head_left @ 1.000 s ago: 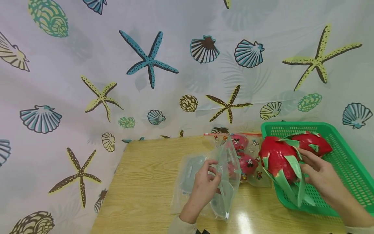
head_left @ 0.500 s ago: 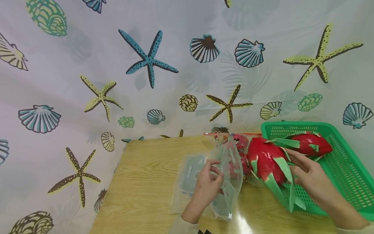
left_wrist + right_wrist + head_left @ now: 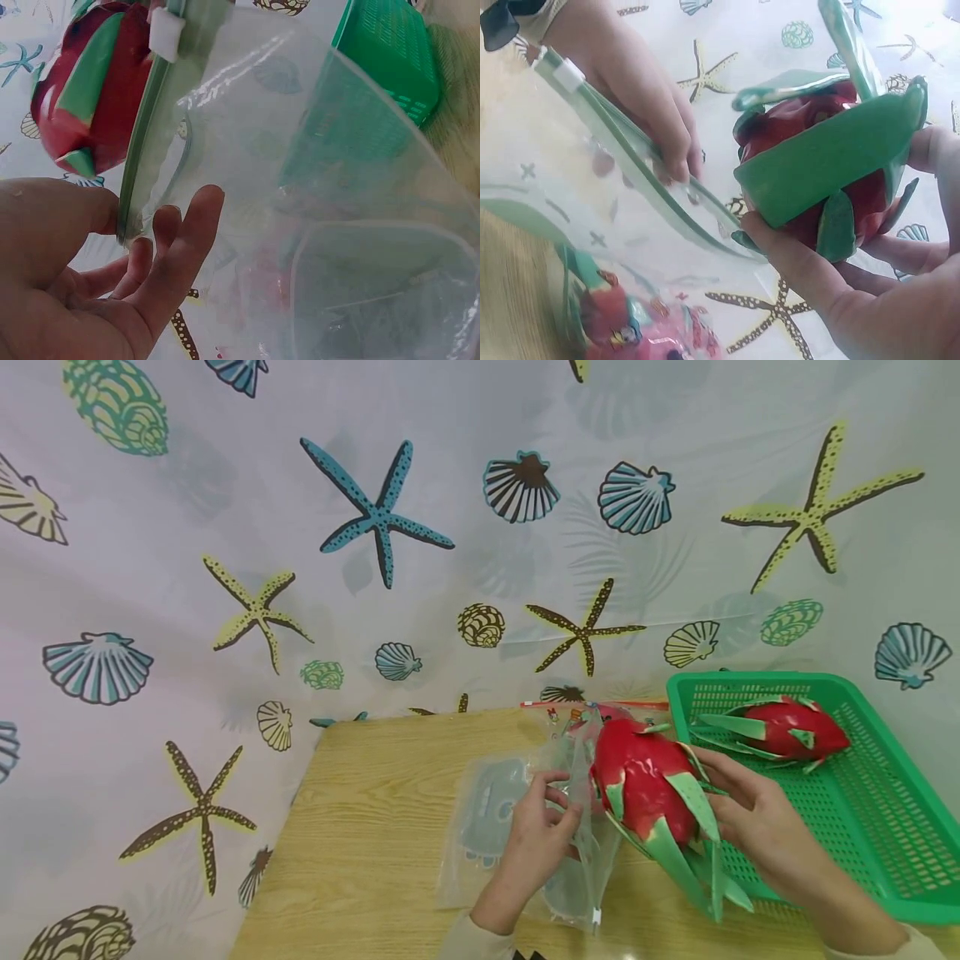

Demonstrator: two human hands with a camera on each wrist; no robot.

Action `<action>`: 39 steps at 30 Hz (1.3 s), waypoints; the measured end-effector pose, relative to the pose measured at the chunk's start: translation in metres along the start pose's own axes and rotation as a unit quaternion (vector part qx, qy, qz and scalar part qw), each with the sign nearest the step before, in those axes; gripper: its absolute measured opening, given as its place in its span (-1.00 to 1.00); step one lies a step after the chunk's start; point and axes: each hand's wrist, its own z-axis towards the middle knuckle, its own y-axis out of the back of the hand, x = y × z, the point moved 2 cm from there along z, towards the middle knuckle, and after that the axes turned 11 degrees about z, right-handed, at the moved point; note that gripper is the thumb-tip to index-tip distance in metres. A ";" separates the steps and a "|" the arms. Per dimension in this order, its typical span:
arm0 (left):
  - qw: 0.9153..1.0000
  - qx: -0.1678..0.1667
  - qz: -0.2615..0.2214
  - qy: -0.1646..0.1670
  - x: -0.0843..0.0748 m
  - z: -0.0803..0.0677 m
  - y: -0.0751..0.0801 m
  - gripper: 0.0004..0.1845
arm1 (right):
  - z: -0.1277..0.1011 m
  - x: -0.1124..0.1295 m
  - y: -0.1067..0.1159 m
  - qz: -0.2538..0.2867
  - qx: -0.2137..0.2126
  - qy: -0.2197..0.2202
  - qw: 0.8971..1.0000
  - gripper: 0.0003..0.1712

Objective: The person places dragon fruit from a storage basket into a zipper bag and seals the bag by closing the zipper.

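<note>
My left hand [image 3: 534,843] pinches the edge of a clear zip bag [image 3: 483,818] near its mouth. The bag stands partly spread, and its white slider [image 3: 166,34] sits at one end of the green zip strip. My right hand [image 3: 765,827] grips a model dragon fruit [image 3: 645,781], red with long green leaf scales. In the head view the fruit overlaps the bag's right edge. From the right wrist, its leafy end faces the camera, with the bag's mouth [image 3: 671,199] just to its left and my left hand [image 3: 641,82] behind the zip.
A green plastic basket [image 3: 847,831] stands at the right with another dragon fruit [image 3: 806,731] inside. Behind the held fruit lies a printed zip bag [image 3: 558,714] with a red zip and red-pink contents. A shell-and-starfish curtain [image 3: 420,635] hangs behind the wooden table [image 3: 375,827].
My right hand has carried the dragon fruit left, from over the basket to beside the bag's mouth. My left hand has shifted slightly right, still on the bag, and the bag's opening now looks narrower.
</note>
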 end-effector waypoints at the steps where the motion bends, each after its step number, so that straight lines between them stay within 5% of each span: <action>1: 1.000 0.000 -0.001 0.002 0.000 0.000 -0.001 -0.58 | 0.000 -0.001 -0.003 -0.004 0.000 -0.002 1.000 -0.44; 15: 0.999 -0.006 0.032 -0.008 -0.002 -0.003 0.002 -0.65 | 0.000 -0.010 -0.019 -0.119 -0.005 -0.042 0.992 -0.36; 26: 1.000 0.006 -0.001 -0.020 -0.009 -0.007 0.007 -0.62 | 0.000 -0.015 -0.020 -0.197 -0.026 -0.092 0.976 -0.30; 39: 0.992 -0.025 0.065 -0.101 -0.022 -0.014 0.006 -0.68 | 0.004 -0.027 -0.036 -0.374 -0.026 -0.078 0.924 -0.26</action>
